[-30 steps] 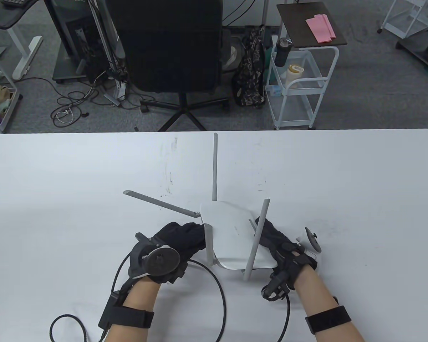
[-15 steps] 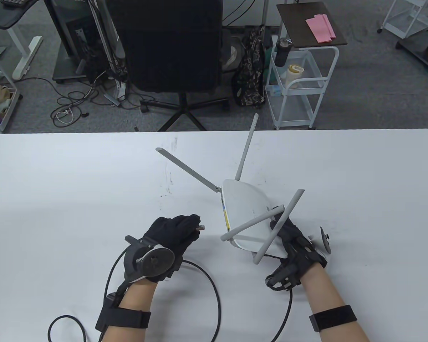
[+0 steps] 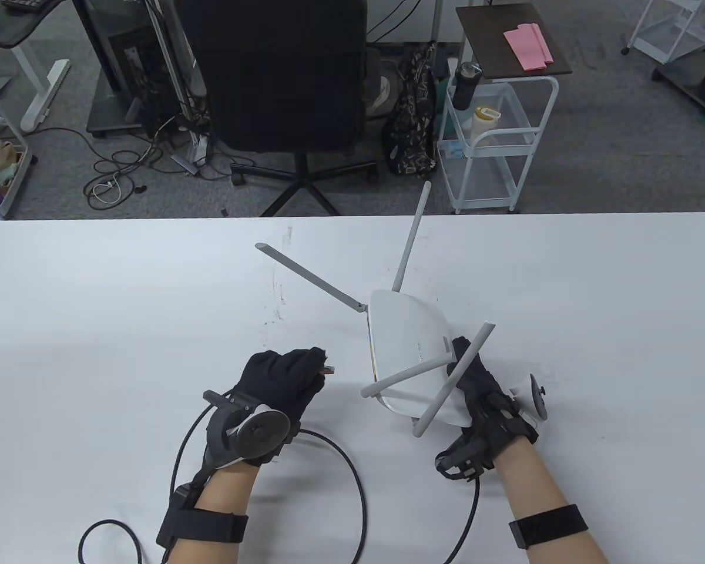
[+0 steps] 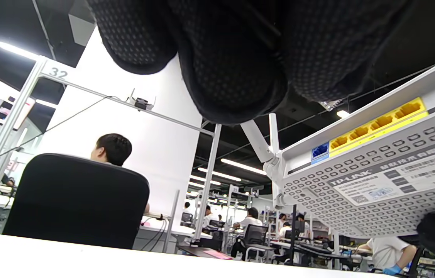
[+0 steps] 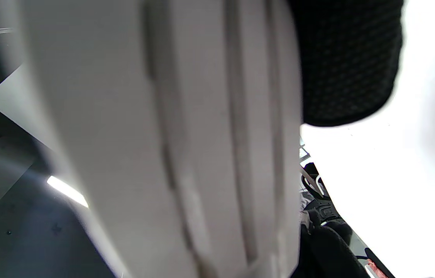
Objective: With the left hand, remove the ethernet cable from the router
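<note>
White router [image 3: 408,346] is now tilted up and swung clear, gripped along its edge by my right hand [image 3: 479,390]. My left hand [image 3: 279,379] pinches the ethernet cable [image 3: 352,470] plug just left of the router, apart from its yellow ports [image 4: 375,125]: I judge the removal done.

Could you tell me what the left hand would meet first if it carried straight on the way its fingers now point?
Probably the port-side edge of the white plastic router: the left hand, pinching the black ethernet cable's plug, points right at it across bare table. Depth is uncertain; the router is tilted up.
</note>
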{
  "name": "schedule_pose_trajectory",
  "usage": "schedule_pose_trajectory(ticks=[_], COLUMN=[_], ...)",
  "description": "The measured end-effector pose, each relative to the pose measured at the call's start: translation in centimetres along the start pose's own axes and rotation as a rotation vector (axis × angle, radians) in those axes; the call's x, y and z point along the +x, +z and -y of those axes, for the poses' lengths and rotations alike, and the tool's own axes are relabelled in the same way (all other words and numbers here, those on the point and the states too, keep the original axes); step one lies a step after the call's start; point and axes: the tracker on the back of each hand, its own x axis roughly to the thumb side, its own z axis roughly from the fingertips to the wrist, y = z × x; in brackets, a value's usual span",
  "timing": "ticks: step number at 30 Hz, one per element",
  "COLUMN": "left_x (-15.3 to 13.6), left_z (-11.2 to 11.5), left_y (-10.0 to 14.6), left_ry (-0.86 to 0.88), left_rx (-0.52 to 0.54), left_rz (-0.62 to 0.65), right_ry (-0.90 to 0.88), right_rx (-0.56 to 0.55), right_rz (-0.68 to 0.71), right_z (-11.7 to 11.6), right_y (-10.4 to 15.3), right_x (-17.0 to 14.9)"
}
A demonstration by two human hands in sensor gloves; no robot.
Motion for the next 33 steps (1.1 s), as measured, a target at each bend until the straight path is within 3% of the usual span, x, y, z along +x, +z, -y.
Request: schedule_pose_trajectory(ticks=[10,28,33], left_x=[-0.2,-1.6,-2.2], left_z=[0.4,2.7,3.1], left_y=[-0.1,-0.2,0.0], left_ry=[-0.087,-0.160,-0.160], left_rx=[-0.056,-0.325,-0.356], left_rz=[-0.039,-0.230,-0.276], right_ry=[0.033,0.081,0.083], right_rx=[-0.011,-0.031,-0.029], right_rz=[0.026,0.042,0.040], right_z=[0.2,0.5,0.5], right_y=[0.0,0.0,0.0], right_x=[0.0,0.1,0.1])
